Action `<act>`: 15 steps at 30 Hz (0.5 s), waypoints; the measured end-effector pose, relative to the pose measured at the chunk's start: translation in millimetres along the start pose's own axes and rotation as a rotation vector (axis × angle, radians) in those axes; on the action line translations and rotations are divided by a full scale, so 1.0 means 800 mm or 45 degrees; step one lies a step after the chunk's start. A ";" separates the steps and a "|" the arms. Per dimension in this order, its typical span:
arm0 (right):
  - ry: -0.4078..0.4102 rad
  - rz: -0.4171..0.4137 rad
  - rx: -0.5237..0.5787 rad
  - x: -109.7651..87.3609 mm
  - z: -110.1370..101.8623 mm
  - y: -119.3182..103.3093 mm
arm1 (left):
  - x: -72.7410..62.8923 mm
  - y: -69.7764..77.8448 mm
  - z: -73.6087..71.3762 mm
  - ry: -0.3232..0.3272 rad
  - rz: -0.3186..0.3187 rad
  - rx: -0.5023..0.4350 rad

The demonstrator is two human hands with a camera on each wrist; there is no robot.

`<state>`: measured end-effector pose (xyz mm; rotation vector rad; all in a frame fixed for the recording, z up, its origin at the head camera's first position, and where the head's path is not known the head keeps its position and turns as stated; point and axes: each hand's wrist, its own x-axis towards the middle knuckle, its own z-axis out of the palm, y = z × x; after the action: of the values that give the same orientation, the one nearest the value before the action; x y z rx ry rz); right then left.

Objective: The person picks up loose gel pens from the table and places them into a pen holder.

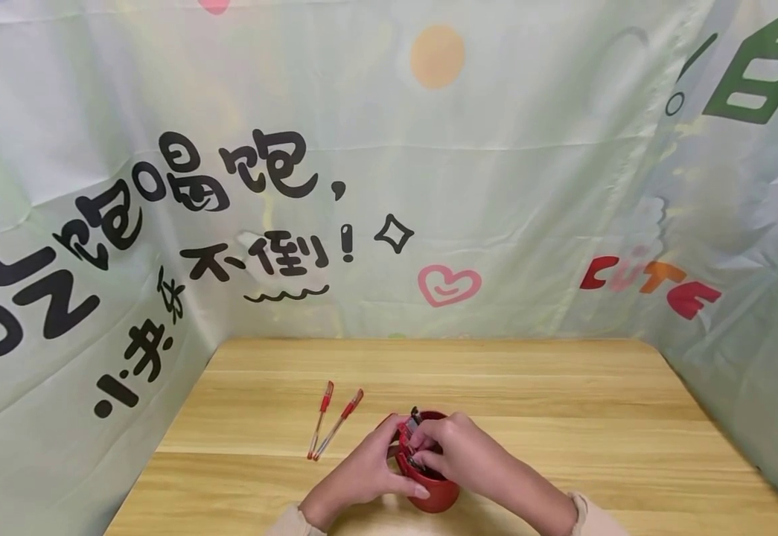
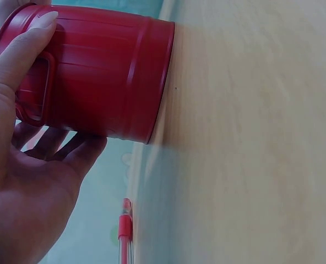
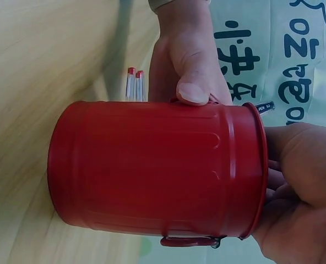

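A red metal bucket-shaped pen holder [image 1: 437,497] with small side handles stands upright on the wooden table. My left hand [image 1: 365,467] grips it from the left, with the thumb across its near side and the fingers round behind. Several pens [image 1: 412,424] poke up at the mouth, one with a black cap [image 3: 266,107]. Over the rim my right hand [image 1: 464,450] reaches in, its fingers bent among the pens; the rim and hand hide the fingertips, and I cannot tell whether they pinch a pen.
Two clear pens with red caps, a left one [image 1: 325,398] and a right one [image 1: 354,406], lie on the wooden table [image 1: 563,380] left of the pen holder. Printed cloth [image 1: 529,186] hangs behind the table and along both sides.
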<state>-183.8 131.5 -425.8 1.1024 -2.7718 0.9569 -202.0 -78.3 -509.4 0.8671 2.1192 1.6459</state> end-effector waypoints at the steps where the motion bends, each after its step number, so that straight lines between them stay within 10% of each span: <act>1: 0.000 -0.002 -0.006 0.000 0.000 0.000 | 0.000 0.000 0.000 -0.001 -0.004 -0.004; 15: 0.006 -0.042 -0.057 -0.001 -0.004 -0.003 | 0.000 0.002 -0.001 -0.010 0.045 0.000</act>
<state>-182.3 132.5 -421.8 1.1345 -2.7480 0.8887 -201.9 -78.6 -507.8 0.9148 2.1096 1.6571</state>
